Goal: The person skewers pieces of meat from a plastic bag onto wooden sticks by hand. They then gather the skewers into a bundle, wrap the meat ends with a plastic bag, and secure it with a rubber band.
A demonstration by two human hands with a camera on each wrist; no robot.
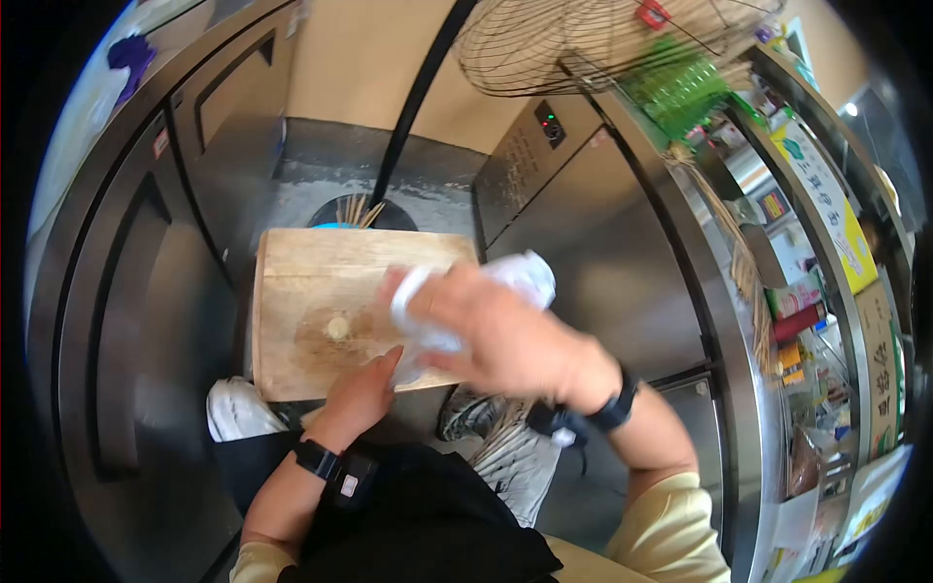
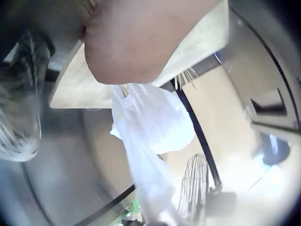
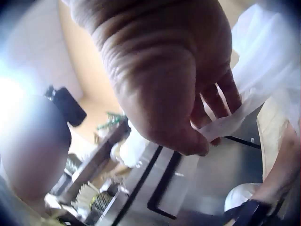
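A thin white plastic bag [image 1: 530, 275] is stretched between my two hands above the wooden board. My right hand [image 1: 510, 335], blurred in the head view, pinches the bag's edge between thumb and fingers, as the right wrist view shows. Low over the board's near edge, my left hand [image 1: 358, 398] grips a gathered part of the bag; its fingertips are largely hidden. From there the bag [image 2: 155, 120] spreads out full and pale in the left wrist view. On the cutting board [image 1: 321, 257] lies a small pale round piece [image 1: 337, 328] amid a damp patch.
Wooden skewers [image 1: 358, 211] stand in a container behind the board. Steel cabinets [image 1: 593, 233] rise on both sides. To the right, a shelf [image 1: 777, 321] carries packets and bottles, with a green basket [image 1: 680, 92] farther back. A wire fan cage [image 1: 583, 44] hangs above.
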